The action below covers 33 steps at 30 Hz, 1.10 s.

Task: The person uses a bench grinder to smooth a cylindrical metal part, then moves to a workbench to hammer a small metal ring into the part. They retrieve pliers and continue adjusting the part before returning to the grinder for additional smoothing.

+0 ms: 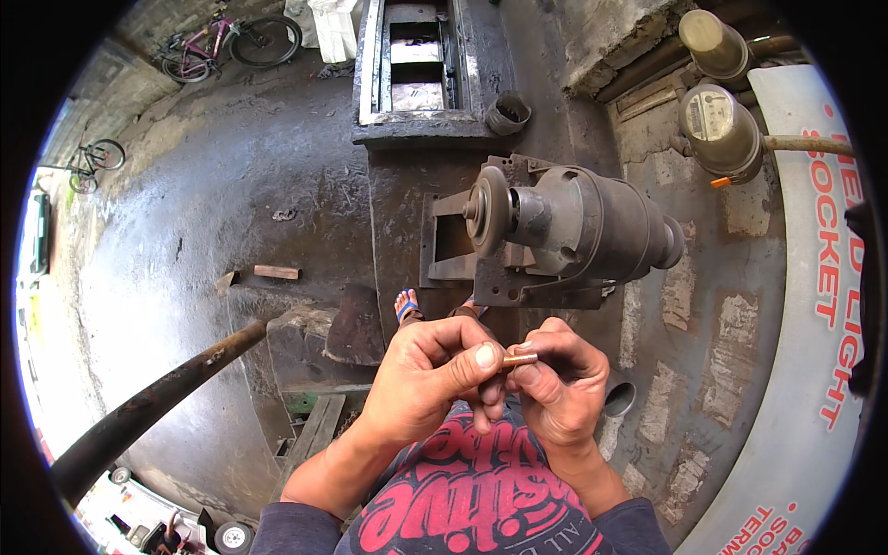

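A small copper-coloured metal tube or rod [522,359] is pinched between my two hands, in front of my chest. My left hand [433,372] grips its left end with thumb and fingers, hiding that part. At the other end, the thumb and curled fingers of my right hand [561,381] close on it. Just ahead and to the right is a motor-driven grinder [597,222] with a round wheel [488,211] on its left side. My hands are apart from the wheel. Whether the wheel is turning, I cannot tell.
A dark pole [166,398] slants in from the lower left. Beyond the grinder lies a metal frame [421,129] with a can [508,113] beside it. A wooden block [277,272] rests on the floor. Electric meters [721,129] and a printed sign [786,305] line the right.
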### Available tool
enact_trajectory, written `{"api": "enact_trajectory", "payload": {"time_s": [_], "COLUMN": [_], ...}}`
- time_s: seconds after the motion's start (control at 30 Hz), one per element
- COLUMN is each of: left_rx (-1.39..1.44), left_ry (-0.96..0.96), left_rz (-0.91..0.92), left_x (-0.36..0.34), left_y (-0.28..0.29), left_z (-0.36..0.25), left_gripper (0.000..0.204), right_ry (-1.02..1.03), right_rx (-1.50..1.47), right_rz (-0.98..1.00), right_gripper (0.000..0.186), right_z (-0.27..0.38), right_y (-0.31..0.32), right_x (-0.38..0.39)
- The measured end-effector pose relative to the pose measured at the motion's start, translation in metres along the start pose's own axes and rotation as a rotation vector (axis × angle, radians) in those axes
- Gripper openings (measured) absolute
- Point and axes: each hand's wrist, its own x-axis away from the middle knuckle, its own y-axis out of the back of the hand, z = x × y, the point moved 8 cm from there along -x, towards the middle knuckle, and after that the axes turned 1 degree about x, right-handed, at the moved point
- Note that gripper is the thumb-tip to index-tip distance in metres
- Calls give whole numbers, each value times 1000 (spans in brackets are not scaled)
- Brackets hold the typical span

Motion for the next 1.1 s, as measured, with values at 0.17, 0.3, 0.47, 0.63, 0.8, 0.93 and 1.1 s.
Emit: {"api": "enact_trajectory", "payload": {"time_s": [0.17,0.3,0.47,0.63,0.8,0.93,1.1], "left_rx": [-109,-145,-163,-199,-198,-141,-235], "left_ry": [-58,-95,-121,-126,-15,14,82], "left_rz": [-5,-15,-25,-43,-60,-19,-24], "left_x": [3,6,8,8,8,3,-3], "left_y": [-5,-7,-11,-13,-1,10,10], "left_z": [-7,-11,-16,-17,-5,1,14], "left_gripper": [27,26,25,26,26,21,19], "right_ry": [15,30,43,32,-268,-536,-341], "right_rx": [19,37,40,4,-184,-352,-419], "right_rz": [8,16,27,22,-107,-685,-773], "right_gripper": [20,20,21,20,22,29,19], "right_z": [5,7,9,9,-59,-153,-200], "right_y": [0,0,-3,-1,52,159,226], "right_x": [3,4,3,5,23,49,-10]}}
